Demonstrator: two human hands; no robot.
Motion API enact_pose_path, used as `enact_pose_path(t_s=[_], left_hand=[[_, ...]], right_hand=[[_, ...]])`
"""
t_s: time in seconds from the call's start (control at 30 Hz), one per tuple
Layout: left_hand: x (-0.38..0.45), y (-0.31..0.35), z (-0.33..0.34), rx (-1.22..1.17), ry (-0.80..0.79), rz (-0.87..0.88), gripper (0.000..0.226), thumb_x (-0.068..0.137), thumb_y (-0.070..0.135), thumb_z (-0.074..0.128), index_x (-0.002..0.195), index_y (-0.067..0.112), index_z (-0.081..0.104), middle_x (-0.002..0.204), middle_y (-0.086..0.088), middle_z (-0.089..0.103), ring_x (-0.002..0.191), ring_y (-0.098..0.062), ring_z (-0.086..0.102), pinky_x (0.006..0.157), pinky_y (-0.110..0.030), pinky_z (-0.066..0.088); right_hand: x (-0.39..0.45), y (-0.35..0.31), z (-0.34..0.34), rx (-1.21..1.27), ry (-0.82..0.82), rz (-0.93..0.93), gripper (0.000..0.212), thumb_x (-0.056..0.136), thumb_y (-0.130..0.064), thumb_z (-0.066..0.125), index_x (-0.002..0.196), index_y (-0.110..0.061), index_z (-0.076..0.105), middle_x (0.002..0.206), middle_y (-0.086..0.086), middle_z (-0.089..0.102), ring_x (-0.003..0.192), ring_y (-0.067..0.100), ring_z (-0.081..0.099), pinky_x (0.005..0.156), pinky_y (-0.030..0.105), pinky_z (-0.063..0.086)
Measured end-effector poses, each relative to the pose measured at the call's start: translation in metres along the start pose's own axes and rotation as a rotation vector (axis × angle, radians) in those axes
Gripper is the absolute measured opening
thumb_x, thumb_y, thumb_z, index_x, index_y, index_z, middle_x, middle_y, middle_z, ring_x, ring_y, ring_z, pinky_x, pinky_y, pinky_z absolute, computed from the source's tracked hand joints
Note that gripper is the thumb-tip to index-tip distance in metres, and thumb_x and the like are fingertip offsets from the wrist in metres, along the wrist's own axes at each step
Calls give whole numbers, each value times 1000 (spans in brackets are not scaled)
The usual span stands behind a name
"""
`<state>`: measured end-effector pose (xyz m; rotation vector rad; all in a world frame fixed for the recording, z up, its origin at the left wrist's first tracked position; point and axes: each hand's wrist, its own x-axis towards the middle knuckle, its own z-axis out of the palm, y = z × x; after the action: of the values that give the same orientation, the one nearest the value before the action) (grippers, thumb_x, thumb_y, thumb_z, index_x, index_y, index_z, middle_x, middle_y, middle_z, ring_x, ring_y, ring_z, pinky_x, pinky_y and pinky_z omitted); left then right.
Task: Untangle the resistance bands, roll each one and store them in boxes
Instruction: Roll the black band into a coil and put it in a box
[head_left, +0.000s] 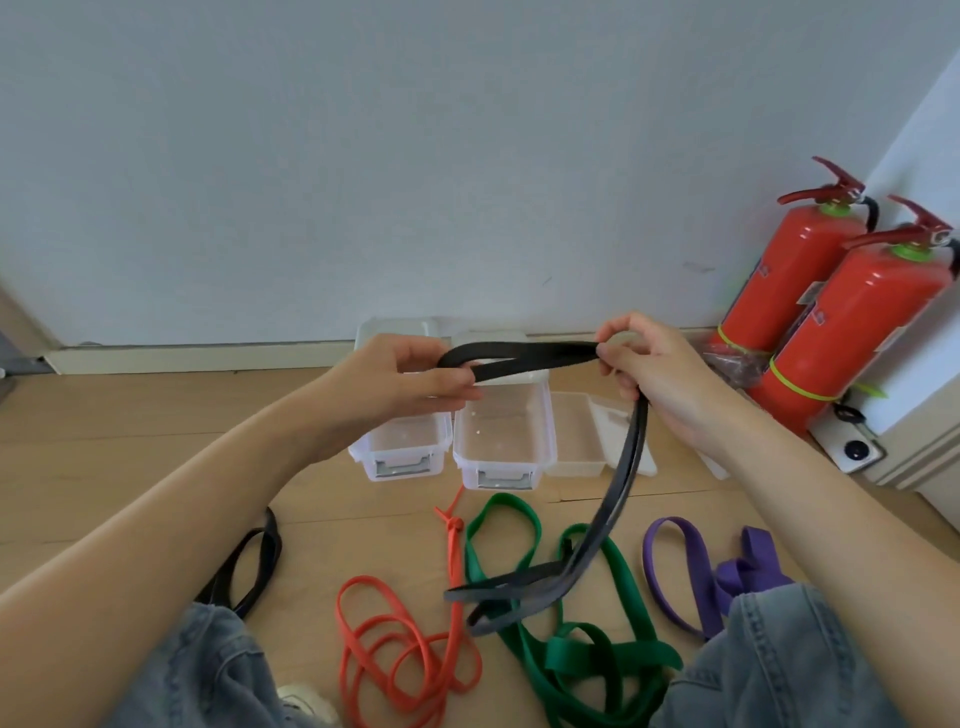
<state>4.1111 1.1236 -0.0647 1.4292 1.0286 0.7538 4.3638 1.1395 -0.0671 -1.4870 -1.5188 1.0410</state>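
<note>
Left hand (410, 379) and right hand (641, 364) pinch long flat black rubber resistance band (524, 356) above clear plastic boxes (501, 441); tail trails to floor; rolling starting; next likely wind tight

five bands (540, 358), three boxes (504, 441), two extinguishers (841, 332)

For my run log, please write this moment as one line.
stage: untangling | left hand: pinches black band | right hand: grips black band | red, green, purple bands: on floor | boxes: open, no bands inside
</note>
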Motion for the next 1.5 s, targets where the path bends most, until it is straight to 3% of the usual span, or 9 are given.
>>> enact_pose_path(t_s=[0.17, 0.33, 0.43, 0.73, 0.83, 1.0, 1.23, 1.37, 1.5], left_hand=[[-3, 2, 2, -67, -139, -13, 18, 80, 24, 63, 94, 14, 71, 104, -7, 72, 99, -19, 68, 81, -20, 53], [7, -6, -2, 61, 300, -101, 12, 91, 18, 57, 95, 7, 59, 75, -9, 74, 64, -17, 71, 53, -20, 53], [13, -20, -6, 538, 520, -95, 8, 90, 17, 51, 84, 12, 53, 58, 1, 71, 54, -11, 68, 65, -30, 56], [1, -12, 8, 513, -182, -137, 76, 73, 47, 69, 137, 37, 30, 132, 24, 39, 123, 3, 39, 95, -15, 33], [4, -8, 28, 326, -217, -27, 44, 83, 33, 65, 123, 31, 48, 120, 21, 57, 115, 8, 51, 95, -9, 39], [5, -1, 27, 164, -163, -69, 21, 95, 15, 48, 111, 8, 60, 85, 4, 67, 84, -11, 67, 78, -21, 54], [0, -4, 8, 129, -73, -115, 21, 93, 16, 52, 112, 20, 61, 94, 1, 71, 77, -6, 66, 66, -19, 54], [0, 3, -2, -57, 134, -18, 19, 89, 19, 58, 106, 13, 62, 94, -7, 74, 82, -13, 71, 62, -14, 51], [3, 4, -2, -94, 291, -11, 13, 88, 15, 61, 99, 7, 60, 90, -13, 73, 80, -21, 72, 61, -16, 53]], right_hand=[[-3, 0, 1, -111, 41, -3, 9, 96, -16, 46, 93, -19, 54, 71, 0, 57, 60, 12, 42, 65, 29, 34], [-8, -5, 5, -60, -79, -21, 8, 96, -13, 48, 100, -13, 55, 70, 1, 58, 55, 10, 39, 58, 25, 34], [-10, -10, 9, -15, -148, -54, 7, 94, -11, 51, 98, -13, 56, 71, 1, 58, 50, 6, 39, 57, 22, 36], [-14, -20, 16, -259, -286, -234, 13, 83, -14, 67, 87, -24, 60, 88, 9, 70, 84, 20, 66, 81, 31, 49], [-18, -23, 24, -176, -348, -277, 13, 83, -11, 66, 85, -22, 60, 78, 4, 71, 58, 3, 60, 62, 14, 46], [-16, -24, 16, -58, -267, -257, 8, 85, -7, 64, 87, -13, 59, 75, 6, 71, 49, 7, 50, 51, 15, 43], [-4, -12, -2, -23, -84, -164, 8, 88, -4, 59, 89, -12, 56, 73, 5, 69, 49, 3, 52, 53, 12, 46], [-2, -2, -2, -154, -218, -72, 11, 87, -5, 60, 88, -14, 54, 81, 10, 71, 68, 16, 60, 75, 28, 51], [-3, 4, 0, -220, -364, -21, 10, 89, -9, 60, 89, -13, 51, 87, 8, 73, 78, 19, 67, 69, 17, 47]])
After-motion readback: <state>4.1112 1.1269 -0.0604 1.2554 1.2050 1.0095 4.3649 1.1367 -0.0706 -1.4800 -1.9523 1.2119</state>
